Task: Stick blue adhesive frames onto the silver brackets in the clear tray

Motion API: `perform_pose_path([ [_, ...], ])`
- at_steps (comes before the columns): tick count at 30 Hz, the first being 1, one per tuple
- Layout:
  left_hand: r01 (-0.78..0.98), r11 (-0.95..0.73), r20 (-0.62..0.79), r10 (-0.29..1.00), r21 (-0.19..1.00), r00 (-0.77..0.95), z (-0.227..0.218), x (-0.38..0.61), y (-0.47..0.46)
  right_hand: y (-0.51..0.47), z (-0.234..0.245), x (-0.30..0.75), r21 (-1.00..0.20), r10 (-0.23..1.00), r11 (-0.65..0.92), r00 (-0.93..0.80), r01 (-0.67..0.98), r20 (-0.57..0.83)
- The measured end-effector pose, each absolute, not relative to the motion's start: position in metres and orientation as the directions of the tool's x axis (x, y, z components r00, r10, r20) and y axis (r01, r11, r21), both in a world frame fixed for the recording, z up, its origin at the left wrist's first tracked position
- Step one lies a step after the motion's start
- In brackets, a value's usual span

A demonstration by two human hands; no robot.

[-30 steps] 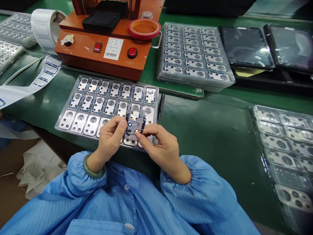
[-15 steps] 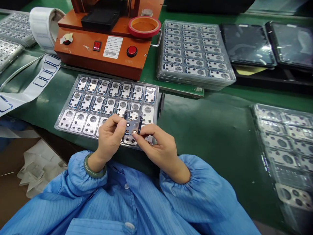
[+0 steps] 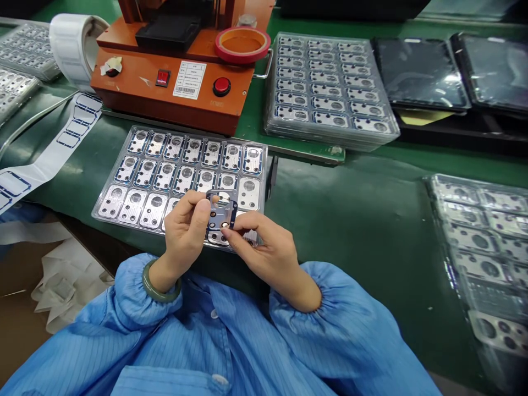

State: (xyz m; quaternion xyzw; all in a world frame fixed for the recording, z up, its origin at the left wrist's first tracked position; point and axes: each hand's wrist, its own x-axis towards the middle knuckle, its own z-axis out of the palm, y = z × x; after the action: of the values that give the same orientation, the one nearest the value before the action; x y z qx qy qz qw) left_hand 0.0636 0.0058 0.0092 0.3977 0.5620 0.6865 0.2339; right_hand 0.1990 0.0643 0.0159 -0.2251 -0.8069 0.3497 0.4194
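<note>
Both of my hands pinch one small dark-blue frame piece with holes, held just above the near edge of a clear tray of silver metal parts. My left hand grips its left edge with thumb and fingers. From the right, my right hand grips its lower right edge. Several parts in the tray's back rows carry blue frames; the front row parts are bare silver. I wear blue sleeves and a green bangle on the left wrist.
An orange machine with a red button and a red tape ring stands behind the tray. A label roll and its strip run left. Stacked part trays sit behind, more trays at right, dark trays at back right.
The blue frame piece has been lowered slightly and tilted flatter between my fingers, closer to the tray. Both hands kept their grip and barely shifted.
</note>
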Motion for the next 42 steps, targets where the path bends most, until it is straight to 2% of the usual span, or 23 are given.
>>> perform_pose_path([
  [8,0.224,-0.271,0.352,0.722,0.936,-0.596,0.012,0.065,0.006,0.063,0.015,0.199,-0.744,0.621,0.668,-0.577,0.034,0.531],
  [12,0.205,-0.320,0.376,0.699,0.925,-0.608,0.007,0.064,0.006,0.063,0.014,0.199,-0.745,0.605,0.667,-0.596,0.018,0.528],
  [20,0.070,-0.267,0.250,0.734,0.961,-0.632,0.004,0.066,0.005,0.064,0.015,0.199,-0.772,0.629,0.635,-0.597,0.025,0.498],
  [30,0.081,-0.291,0.276,0.730,0.953,-0.626,-0.001,0.063,0.004,0.064,0.014,0.199,-0.791,0.624,0.611,-0.621,0.010,0.474],
  [42,0.277,-0.321,0.423,0.658,0.906,-0.622,-0.003,0.063,0.008,0.064,0.013,0.199,-0.766,0.604,0.642,-0.634,0.028,0.483],
])
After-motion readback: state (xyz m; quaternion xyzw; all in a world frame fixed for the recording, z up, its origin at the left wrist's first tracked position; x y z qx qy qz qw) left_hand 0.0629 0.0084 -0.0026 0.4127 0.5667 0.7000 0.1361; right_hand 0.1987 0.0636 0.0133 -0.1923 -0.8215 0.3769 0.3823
